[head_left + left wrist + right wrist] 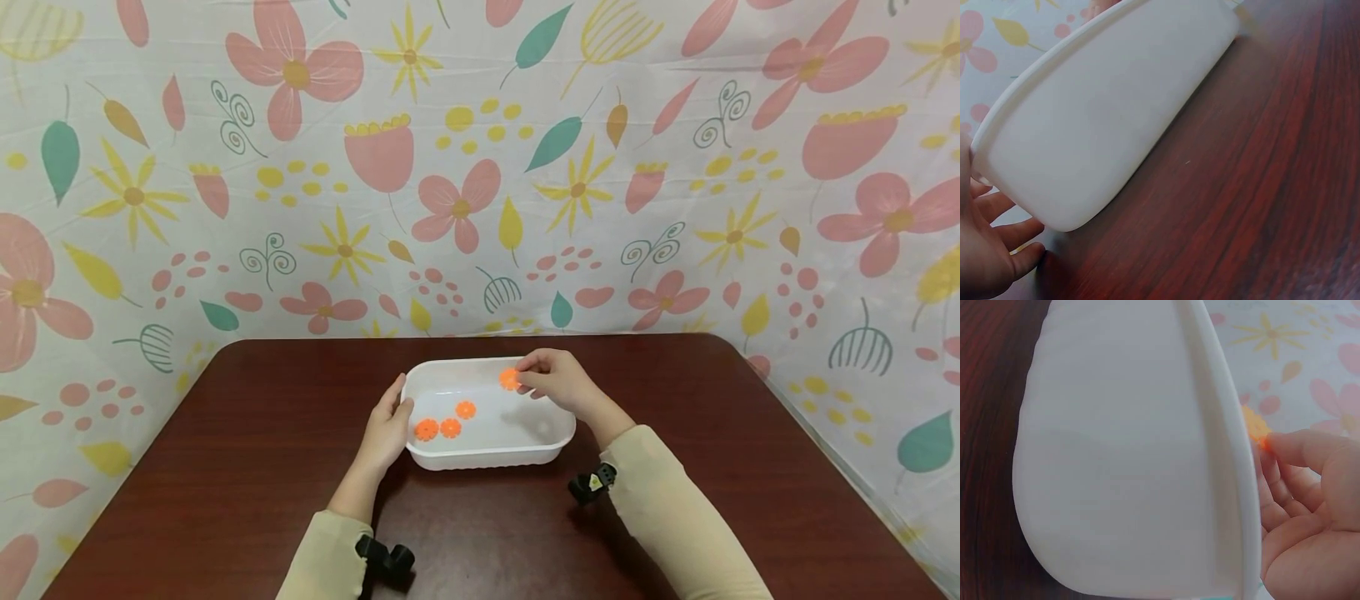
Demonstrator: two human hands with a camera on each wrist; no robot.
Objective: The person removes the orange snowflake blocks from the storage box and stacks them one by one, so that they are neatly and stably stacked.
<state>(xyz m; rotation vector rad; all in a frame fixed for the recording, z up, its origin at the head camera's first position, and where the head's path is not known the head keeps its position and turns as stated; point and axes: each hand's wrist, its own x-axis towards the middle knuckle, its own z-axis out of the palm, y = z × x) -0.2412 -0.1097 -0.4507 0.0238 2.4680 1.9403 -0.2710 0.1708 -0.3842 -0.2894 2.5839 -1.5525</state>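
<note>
A white plastic basin (491,457) stands on the table, rectangular with rounded corners. My left hand (386,429) grips its left end, thumb at the rim and fingers along the outside. Over the basin's far right part, my right hand (557,382) pinches an orange scalloped disc (510,379) between thumb and fingertips. The same disc (1255,427) shows beyond the rim in the right wrist view. Several similar orange discs (451,428) lie on the basin floor toward the left. Only the basin's outer wall (1104,112) appears in the left wrist view.
The dark reddish-brown wooden table (247,467) extends around the basin on every side. Behind its far edge hangs a white cloth (480,108) printed with flowers and leaves. Small black cameras are strapped at both sleeves (652,483).
</note>
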